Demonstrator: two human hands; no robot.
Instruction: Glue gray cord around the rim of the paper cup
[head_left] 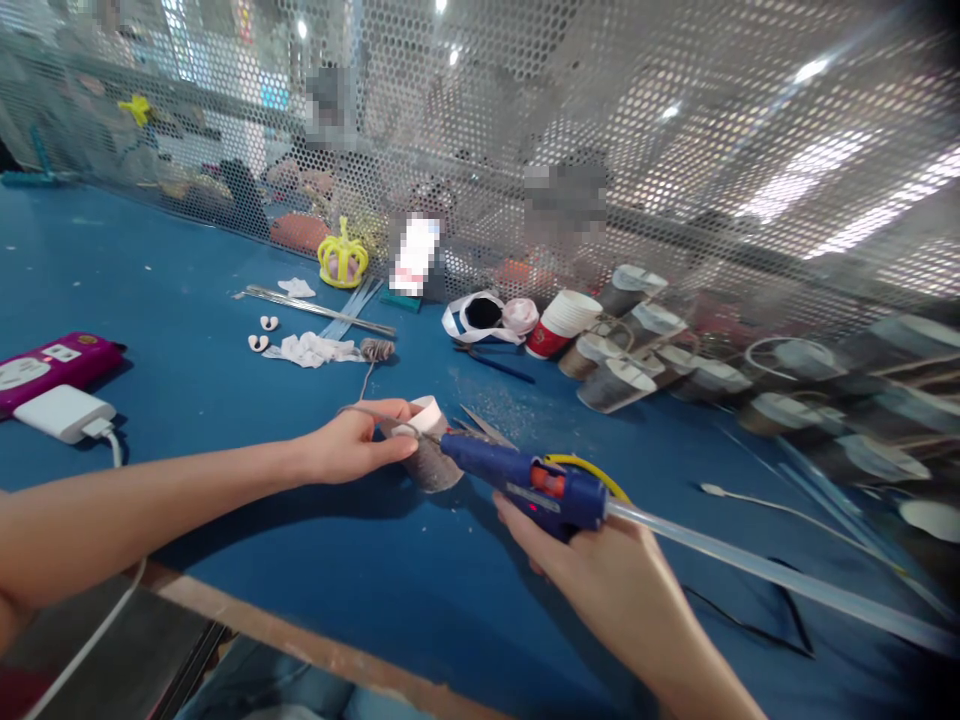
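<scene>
My left hand [367, 440] is closed on a small paper cup [433, 468], tilted, with its white rim showing and grey yarn wrapped round its side. A strand of that yarn runs back to a small grey yarn bundle [377, 349] on the table. My right hand [577, 560] grips a blue glue gun [525, 475], its nozzle pointing left at the cup near my left fingertips. From the gun's rear sticks a long clear glue stick [750, 560]. Partly behind the gun lie scissors [487, 425] with a yellow handle.
Several wrapped cups [616, 385] crowd the right side beside a red and white paper cup stack [562, 325]. Along the mesh screen [465, 120] stand a yellow crown [343, 262] and a phone [415, 255]. A purple power strip [60, 370] with a white charger [66, 412] lies left.
</scene>
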